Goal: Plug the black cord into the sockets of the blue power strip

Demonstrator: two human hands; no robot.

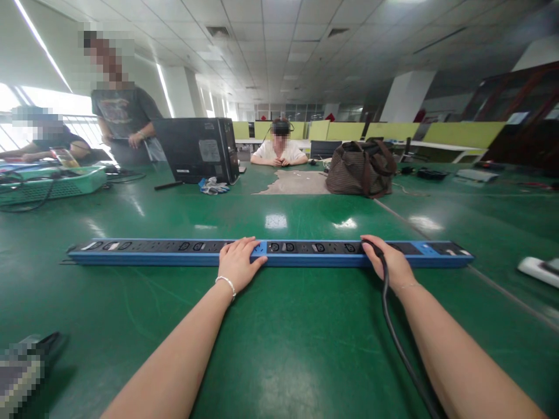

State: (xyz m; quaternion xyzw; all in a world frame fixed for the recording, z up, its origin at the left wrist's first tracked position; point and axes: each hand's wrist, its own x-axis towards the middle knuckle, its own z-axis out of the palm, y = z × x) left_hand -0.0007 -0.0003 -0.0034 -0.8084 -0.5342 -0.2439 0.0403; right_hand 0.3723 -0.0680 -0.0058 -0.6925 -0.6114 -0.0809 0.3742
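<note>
A long blue power strip [152, 258] with rows of black sockets lies crosswise on the green table. My left hand [238, 263] rests flat on it just left of the middle, fingers spread over the sockets. On the right part of the strip, my right hand [392, 263] is closed around the plug end of a black power cord [389, 317]. The plug is at the socket face, mostly hidden by my fingers, so I cannot tell whether it sits in a socket. From there the cord runs down toward me beside my right forearm.
Behind the strip stand a black computer case [198, 148], crumpled gloves [213, 185] and a brown bag [360, 169]. A green basket [78, 183] with cables is at left. A white device [539, 270] lies right. Several people are around the table [279, 326].
</note>
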